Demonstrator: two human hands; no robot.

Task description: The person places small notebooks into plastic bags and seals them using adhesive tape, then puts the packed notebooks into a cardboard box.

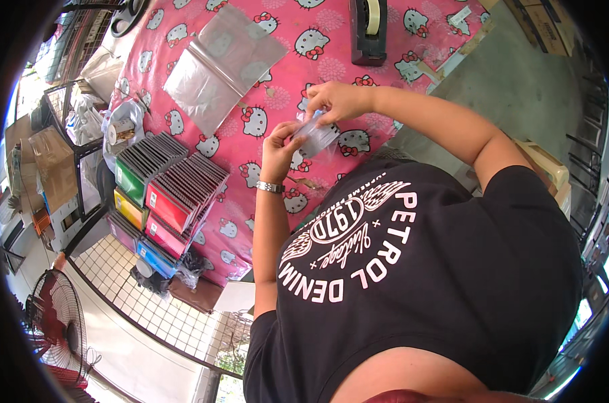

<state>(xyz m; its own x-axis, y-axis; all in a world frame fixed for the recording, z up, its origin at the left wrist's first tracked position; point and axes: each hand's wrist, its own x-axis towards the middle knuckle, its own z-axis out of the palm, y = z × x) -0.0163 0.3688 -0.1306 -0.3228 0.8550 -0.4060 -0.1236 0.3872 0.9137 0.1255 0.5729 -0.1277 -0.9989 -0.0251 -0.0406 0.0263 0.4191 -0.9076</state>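
Observation:
A small clear plastic packet (320, 139) is stretched between my hands over a pink tablecloth (234, 144) with cartoon cats. My left hand (279, 146), a metal watch on its wrist, pinches the packet's left side between thumb and fingers. From the upper right, my right hand (339, 102) reaches in and grips its top edge with bent fingers. Something pale bluish shows inside the packet, too small to make out. Larger flat clear plastic bags (214, 64) lie overlapping on the cloth, beyond my left hand.
A black tape dispenser (368, 40) stands at the far edge. Stacks of spiral notebooks (163, 191) with coloured covers rise at the left, beside a plastic bag (126, 121) holding a roll. A fan (59, 329) is at lower left; a cardboard box (543, 27) sits far right.

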